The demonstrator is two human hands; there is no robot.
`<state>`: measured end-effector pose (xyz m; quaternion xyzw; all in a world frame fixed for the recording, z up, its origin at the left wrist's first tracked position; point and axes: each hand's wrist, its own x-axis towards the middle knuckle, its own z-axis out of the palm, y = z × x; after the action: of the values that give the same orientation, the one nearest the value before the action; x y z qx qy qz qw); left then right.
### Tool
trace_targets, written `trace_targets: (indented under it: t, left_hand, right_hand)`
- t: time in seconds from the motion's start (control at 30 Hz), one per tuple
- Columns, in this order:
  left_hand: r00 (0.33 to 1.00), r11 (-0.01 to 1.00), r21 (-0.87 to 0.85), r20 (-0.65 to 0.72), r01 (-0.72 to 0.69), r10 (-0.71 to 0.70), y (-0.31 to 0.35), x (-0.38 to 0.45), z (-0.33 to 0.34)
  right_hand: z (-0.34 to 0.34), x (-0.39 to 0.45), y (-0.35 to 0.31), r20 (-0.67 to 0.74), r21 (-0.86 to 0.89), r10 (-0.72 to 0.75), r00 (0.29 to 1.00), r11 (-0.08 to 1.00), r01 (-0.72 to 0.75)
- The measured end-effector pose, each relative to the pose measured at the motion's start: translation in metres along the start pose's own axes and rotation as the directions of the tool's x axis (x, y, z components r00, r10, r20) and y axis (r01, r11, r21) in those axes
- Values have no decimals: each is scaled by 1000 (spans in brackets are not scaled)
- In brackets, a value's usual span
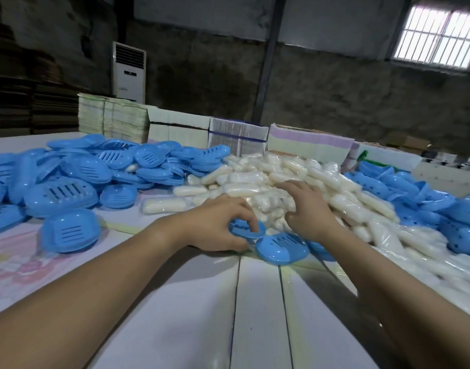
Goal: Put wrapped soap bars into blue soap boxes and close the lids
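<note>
My left hand (220,222) grips a blue soap box (245,228) by its rim at the near foot of the soap heap, fingers curled over its top edge. A second blue box part (281,247) lies flat just right of it, slotted face up. My right hand (307,209) reaches into the heap of wrapped white soap bars (257,177), fingers spread and bent over the bars; whether it holds one is hidden.
Closed blue boxes (60,195) are heaped at the left, with one (68,233) lying apart near me. Loose blue box halves (414,198) pile up at the right. Stacks of flat cartons (175,126) line the table's far edge. White boards (257,310) cover the near table.
</note>
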<state>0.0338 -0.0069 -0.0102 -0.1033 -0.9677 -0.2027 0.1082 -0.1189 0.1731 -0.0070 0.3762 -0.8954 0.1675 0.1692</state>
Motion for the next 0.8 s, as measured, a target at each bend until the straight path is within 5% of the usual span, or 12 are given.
trace_targets:
  t: [0.2, 0.37, 0.6, 0.8]
  left_hand:
    - [940, 949, -195, -284, -249, 188, 42, 1, 11]
    - [895, 891, -88, -37, -446, 444, 69, 0, 34]
    - [956, 954, -50, -3, -294, 295, 51, 1, 29]
    - [995, 972, -213, -35, -98, 93, 34, 6, 38]
  right_hand:
    - [12, 30, 2, 345, -206, -129, 930, 956, 209]
    - [3, 37, 1, 215, -200, -114, 970, 967, 158]
    - [3, 21, 10, 112, -2, -100, 989, 995, 101]
    - [-27, -15, 10, -63, 296, -53, 997, 953, 69]
